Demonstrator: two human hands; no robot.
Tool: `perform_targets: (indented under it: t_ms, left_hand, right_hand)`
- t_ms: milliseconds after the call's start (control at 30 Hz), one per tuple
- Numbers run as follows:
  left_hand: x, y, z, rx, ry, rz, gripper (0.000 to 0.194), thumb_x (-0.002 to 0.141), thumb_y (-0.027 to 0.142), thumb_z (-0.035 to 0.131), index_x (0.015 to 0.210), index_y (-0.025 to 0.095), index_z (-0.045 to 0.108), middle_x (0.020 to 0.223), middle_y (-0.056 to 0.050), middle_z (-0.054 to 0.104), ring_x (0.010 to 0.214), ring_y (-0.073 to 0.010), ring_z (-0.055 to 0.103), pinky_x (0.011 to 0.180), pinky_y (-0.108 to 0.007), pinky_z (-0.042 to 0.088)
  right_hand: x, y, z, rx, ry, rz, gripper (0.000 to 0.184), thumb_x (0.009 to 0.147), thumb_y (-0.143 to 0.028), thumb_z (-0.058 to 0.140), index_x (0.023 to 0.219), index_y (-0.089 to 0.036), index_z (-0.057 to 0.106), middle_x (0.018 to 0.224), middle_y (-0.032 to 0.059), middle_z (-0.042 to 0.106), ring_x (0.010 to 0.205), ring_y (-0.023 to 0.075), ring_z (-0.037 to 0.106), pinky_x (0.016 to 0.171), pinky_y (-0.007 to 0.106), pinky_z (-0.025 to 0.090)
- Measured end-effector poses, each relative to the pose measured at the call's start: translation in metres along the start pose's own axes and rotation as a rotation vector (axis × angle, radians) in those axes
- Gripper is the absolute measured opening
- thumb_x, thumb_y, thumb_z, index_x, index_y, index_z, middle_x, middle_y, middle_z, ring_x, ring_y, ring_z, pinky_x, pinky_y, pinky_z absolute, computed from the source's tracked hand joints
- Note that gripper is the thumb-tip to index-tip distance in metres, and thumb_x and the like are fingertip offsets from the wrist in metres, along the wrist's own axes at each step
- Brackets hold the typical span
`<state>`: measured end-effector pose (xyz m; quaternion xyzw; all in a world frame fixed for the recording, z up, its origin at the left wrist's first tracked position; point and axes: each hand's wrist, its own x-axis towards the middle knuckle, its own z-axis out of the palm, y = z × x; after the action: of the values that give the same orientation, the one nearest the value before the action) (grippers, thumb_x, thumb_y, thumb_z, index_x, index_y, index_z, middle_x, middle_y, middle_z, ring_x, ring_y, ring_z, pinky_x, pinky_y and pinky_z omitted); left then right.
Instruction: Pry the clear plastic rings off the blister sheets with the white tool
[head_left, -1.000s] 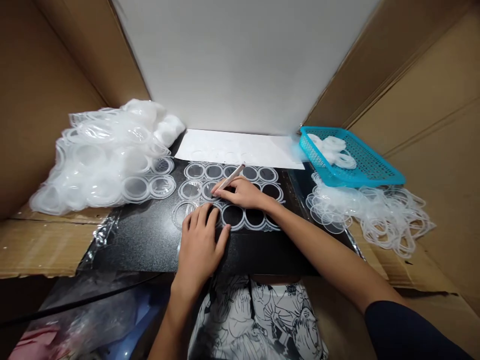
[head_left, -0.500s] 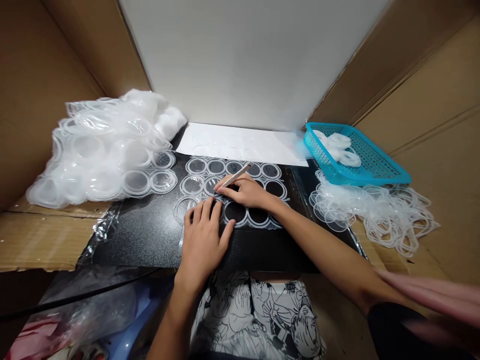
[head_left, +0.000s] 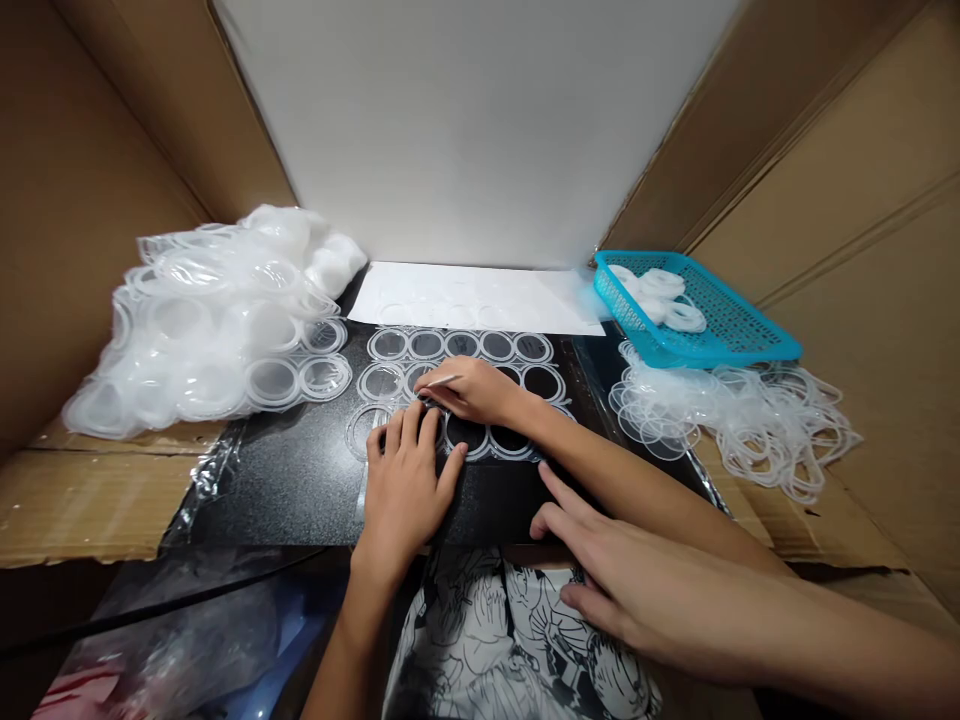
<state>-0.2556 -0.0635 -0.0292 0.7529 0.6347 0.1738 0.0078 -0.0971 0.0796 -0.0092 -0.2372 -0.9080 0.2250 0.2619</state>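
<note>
A clear plastic sheet of joined rings (head_left: 390, 382) lies on the black worktop (head_left: 292, 480). My left hand (head_left: 405, 475) rests flat on its near left part, fingers apart, holding nothing. Just beyond it, my right hand (head_left: 476, 388) is closed around a slim white pen-shaped tool (head_left: 444, 380). The tool's tip is low over the rings near my left fingertips; whether it touches the plastic is hidden. Another person's hand (head_left: 600, 555) reaches in from the right, with a finger pointing at the sheet's near edge.
A large pile of clear ring sheets (head_left: 202, 330) stands at the left. White paper (head_left: 480, 285) lies behind the ring sheet. At the right, a blue basket (head_left: 750, 310) holds white rings (head_left: 660, 295), with loose clear ring scraps (head_left: 780, 430) below it.
The other person's hand has come in from the right, across my right forearm. My right hand has shifted slightly left, and the tool now lies lower and flatter. My left hand stays put.
</note>
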Motion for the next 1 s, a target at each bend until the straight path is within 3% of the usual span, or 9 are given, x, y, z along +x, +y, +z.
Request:
perform_targets:
  t_ms: [233,367,533,733,833,1000]
  left_hand:
    - [-0.004,-0.001,-0.004,-0.045,0.019,0.001,0.039,0.105,0.041,0.052,0.138,0.02,0.056,0.148,-0.015,0.057,0.137,-0.033,0.051,0.113,-0.054,0.039]
    - [-0.005,-0.002,-0.005,-0.075,0.02,0.015,0.037,0.105,0.041,0.052,0.136,0.021,0.057,0.148,-0.015,0.057,0.137,-0.0341,0.051,0.114,-0.055,0.038]
    - [-0.007,-0.003,-0.003,-0.114,0.027,0.031,0.037,0.104,0.04,0.053,0.136,0.021,0.057,0.148,-0.015,0.056,0.138,-0.0353,0.049,0.114,-0.057,0.039]
    - [-0.011,-0.005,-0.006,-0.232,0.096,0.141,0.028,0.103,0.033,0.056,0.129,0.024,0.062,0.144,-0.013,0.057,0.136,-0.0321,0.051,0.114,-0.054,0.041]
    - [-0.014,0.01,-0.007,-0.306,0.134,0.224,0.023,0.103,0.026,0.056,0.124,0.024,0.064,0.139,-0.011,0.061,0.132,-0.0292,0.054,0.111,-0.049,0.044]
    - [-0.017,0.071,0.002,-0.392,0.041,0.368,0.027,0.102,0.024,0.056,0.129,0.022,0.062,0.138,-0.011,0.063,0.13,-0.0261,0.056,0.11,-0.043,0.047]
  right_hand:
    - [-0.003,0.0,-0.027,0.063,0.058,0.153,0.024,0.096,-0.04,0.067,0.111,-0.028,0.081,0.109,0.0042,0.082,0.106,0.0227,0.073,0.09,0.038,0.059]
    - [-0.024,0.003,-0.052,0.154,0.123,0.3,0.023,0.097,-0.037,0.064,0.109,-0.027,0.082,0.113,0.0037,0.081,0.104,0.0219,0.075,0.093,0.04,0.06]
    - [-0.087,0.0,-0.08,0.176,0.335,0.471,0.027,0.096,-0.045,0.067,0.107,-0.026,0.082,0.11,0.0052,0.081,0.098,0.023,0.075,0.092,0.044,0.061]
    - [-0.17,-0.026,-0.065,0.112,0.517,0.606,0.022,0.096,-0.046,0.067,0.103,-0.03,0.081,0.108,0.0046,0.08,0.099,0.0252,0.076,0.094,0.045,0.061]
    - [-0.186,-0.034,-0.053,0.139,0.433,0.592,0.018,0.096,-0.043,0.067,0.1,-0.033,0.081,0.106,0.0028,0.08,0.102,0.0255,0.075,0.097,0.045,0.06]
    - [-0.187,-0.032,-0.05,0.127,0.255,0.5,0.019,0.099,-0.038,0.064,0.101,-0.03,0.081,0.103,0.0033,0.081,0.103,0.0254,0.074,0.1,0.046,0.057]
